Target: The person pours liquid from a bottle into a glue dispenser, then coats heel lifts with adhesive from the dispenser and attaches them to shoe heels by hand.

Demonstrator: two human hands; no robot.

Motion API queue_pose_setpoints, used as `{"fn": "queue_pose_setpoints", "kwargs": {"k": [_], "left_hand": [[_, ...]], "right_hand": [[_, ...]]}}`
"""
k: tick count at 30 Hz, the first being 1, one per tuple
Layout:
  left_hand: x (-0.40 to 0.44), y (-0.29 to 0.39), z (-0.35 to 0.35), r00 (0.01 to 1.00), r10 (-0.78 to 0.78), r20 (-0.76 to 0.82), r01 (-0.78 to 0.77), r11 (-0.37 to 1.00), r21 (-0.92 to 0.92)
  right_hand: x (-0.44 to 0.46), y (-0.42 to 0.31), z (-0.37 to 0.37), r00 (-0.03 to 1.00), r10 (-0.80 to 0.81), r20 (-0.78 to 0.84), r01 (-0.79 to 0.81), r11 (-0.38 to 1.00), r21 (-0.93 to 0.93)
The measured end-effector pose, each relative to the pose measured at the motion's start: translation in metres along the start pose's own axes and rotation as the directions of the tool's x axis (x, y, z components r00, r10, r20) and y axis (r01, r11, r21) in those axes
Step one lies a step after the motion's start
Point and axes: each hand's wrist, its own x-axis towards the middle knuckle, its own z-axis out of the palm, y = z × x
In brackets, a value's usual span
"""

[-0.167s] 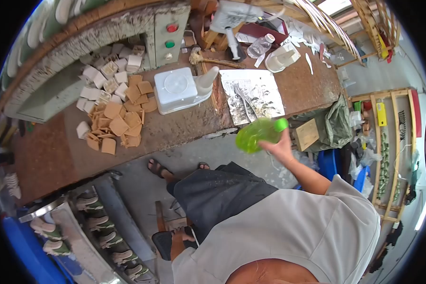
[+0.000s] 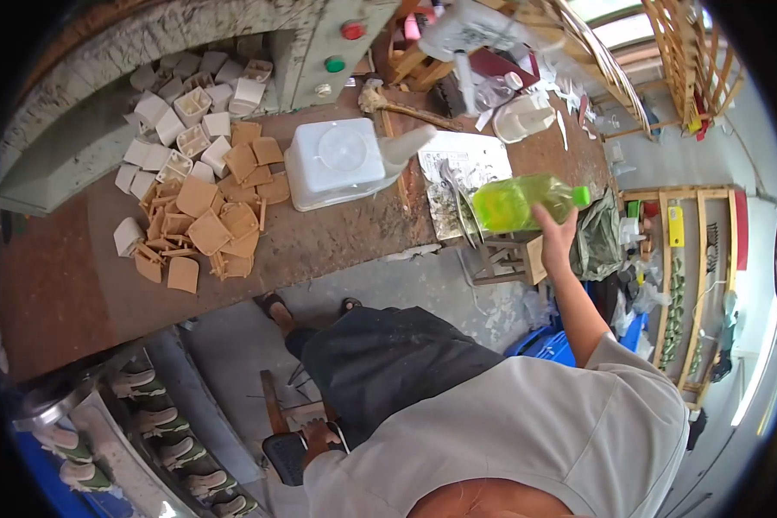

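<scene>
My right hand [image 2: 558,233] is wrapped round a clear plastic bottle [image 2: 522,205] of yellow-green liquid with a green cap. The bottle lies on its side in the air above the workbench's front edge. Behind it, metal pliers [image 2: 457,192] rest on a stained white sheet [image 2: 483,155]. My left hand [image 2: 321,439] is low beside my dark apron, its fingers curled at a dark flat thing with a pale edge [image 2: 340,437], too small to name. Next to that hand is a black padded piece [image 2: 285,457].
A white plastic container [image 2: 332,160] stands on the bench [image 2: 319,233], beside piles of tan pieces [image 2: 207,229] and white pieces [image 2: 181,112]. A machine panel [image 2: 330,52] has red and green buttons. A shoe rack [image 2: 129,449] stands lower left, a wooden stool [image 2: 509,257] beyond the bench edge.
My right hand has carried the bottle to the right in view and slightly up, over the sheet's edge. The camera view has shifted a little. My left hand stays low by my apron.
</scene>
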Motion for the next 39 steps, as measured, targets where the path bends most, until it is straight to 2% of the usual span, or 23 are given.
{"fn": "queue_pose_setpoints", "kwargs": {"k": [2, 3, 6, 7, 10, 12, 13, 14, 15, 16, 18, 19, 21, 23, 24, 26, 27, 31, 33, 35, 36, 38, 39], "left_hand": [[0.006, -0.034, -0.022, 0.994, 0.06, 0.088, -0.051, 0.993, -0.107], [-0.004, -0.027, -0.026, 0.999, 0.05, -0.001, -0.049, 0.996, -0.077], [0.002, -0.027, -0.045, 0.997, 0.068, -0.023, -0.07, 0.992, -0.102], [-0.002, -0.027, -0.054, 0.995, 0.069, -0.067, -0.075, 0.993, -0.092], [-0.002, -0.031, -0.087, 0.982, 0.069, -0.174, -0.091, 0.988, -0.121], [0.042, -0.04, -0.084, 0.952, 0.074, -0.297, -0.107, 0.99, -0.096], [0.092, -0.05, -0.069, 0.966, 0.038, -0.255, -0.075, 0.988, -0.137], [0.131, -0.059, -0.06, 0.977, 0.003, -0.212, -0.041, 0.984, -0.175], [0.13, -0.06, -0.072, 0.966, 0.019, -0.259, -0.066, 0.982, -0.175], [0.128, -0.061, -0.081, 0.95, 0.045, -0.308, -0.102, 0.98, -0.17], [0.122, -0.062, -0.092, 0.898, 0.108, -0.426, -0.186, 0.971, -0.147], [0.119, -0.066, -0.095, 0.853, 0.145, -0.501, -0.232, 0.966, -0.115], [0.116, -0.081, -0.096, 0.698, 0.18, -0.693, -0.267, 0.964, -0.019], [0.083, -0.104, -0.103, 0.547, 0.045, -0.836, -0.111, 0.994, -0.02], [0.054, -0.112, -0.112, 0.566, -0.179, -0.805, 0.003, 0.976, -0.216], [-0.027, -0.12, -0.141, 0.517, -0.59, -0.62, 0.219, 0.791, -0.571], [-0.024, -0.134, -0.133, 0.571, -0.705, -0.42, 0.101, 0.568, -0.817], [-0.003, -0.177, -0.112, 0.769, -0.568, -0.292, -0.044, 0.408, -0.912], [0.056, -0.223, -0.09, 0.856, -0.428, -0.29, -0.113, 0.392, -0.913], [0.031, -0.23, -0.12, 0.925, -0.243, -0.291, -0.168, 0.425, -0.889], [0.022, -0.234, -0.131, 0.947, -0.142, -0.287, -0.2, 0.436, -0.877], [0.109, -0.292, -0.131, 0.965, -0.007, -0.262, -0.217, 0.539, -0.814], [0.081, -0.283, -0.154, 0.839, -0.124, -0.53, -0.32, 0.675, -0.665]], "right_hand": [[0.038, 0.016, 0.029, 0.998, -0.004, -0.066, 0.006, 0.999, 0.033], [0.053, 0.027, 0.034, 0.995, -0.011, -0.101, 0.014, 0.999, 0.034], [0.085, 0.06, 0.061, 0.982, 0.015, -0.19, -0.025, 0.998, -0.049], [0.1, 0.094, 0.059, 0.981, 0.006, -0.193, -0.004, 1.0, 0.015], [0.092, 0.088, 0.072, 0.984, 0.072, -0.164, -0.06, 0.995, 0.077], [0.073, 0.091, 0.074, 0.987, 0.084, -0.135, -0.087, 0.996, -0.014], [0.062, 0.09, 0.076, 0.988, 0.085, -0.126, -0.093, 0.994, -0.058], [0.04, 0.081, 0.084, 0.961, 0.139, -0.238, -0.187, 0.964, -0.189], [0.018, 0.073, 0.09, 0.919, 0.171, -0.354, -0.287, 0.908, -0.305], [-0.005, 0.086, 0.104, 0.939, -0.034, -0.341, -0.041, 0.977, -0.21], [-0.06, 0.085, 0.117, 0.998, -0.068, -0.001, 0.065, 0.952, -0.3], [-0.082, 0.054, 0.134, 0.951, -0.159, 0.264, 0.241, 0.918, -0.315], [-0.102, 0.021, 0.17, 0.712, -0.361, 0.602, 0.557, 0.813, -0.172], [-0.117, -0.002, 0.214, 0.635, -0.456, 0.624, 0.595, 0.804, -0.018], [-0.12, -0.014, 0.234, 0.594, -0.526, 0.609, 0.627, 0.777, 0.06], [-0.125, -0.01, 0.272, 0.604, -0.539, 0.588, 0.598, 0.793, 0.112], [-0.129, -0.007, 0.283, 0.613, -0.536, 0.58, 0.581, 0.804, 0.129], [-0.138, 0.001, 0.299, 0.6, -0.651, 0.465, 0.701, 0.708, 0.086], [-0.141, 0.006, 0.3, 0.609, -0.673, 0.419, 0.704, 0.702, 0.106], [-0.141, 0.011, 0.298, 0.617, -0.698, 0.364, 0.717, 0.689, 0.104], [-0.142, 0.013, 0.298, 0.619, -0.706, 0.344, 0.724, 0.683, 0.1], [-0.145, 0.023, 0.294, 0.627, -0.699, 0.343, 0.716, 0.691, 0.098], [-0.146, 0.027, 0.296, 0.642, -0.682, 0.351, 0.698, 0.709, 0.099]]}}
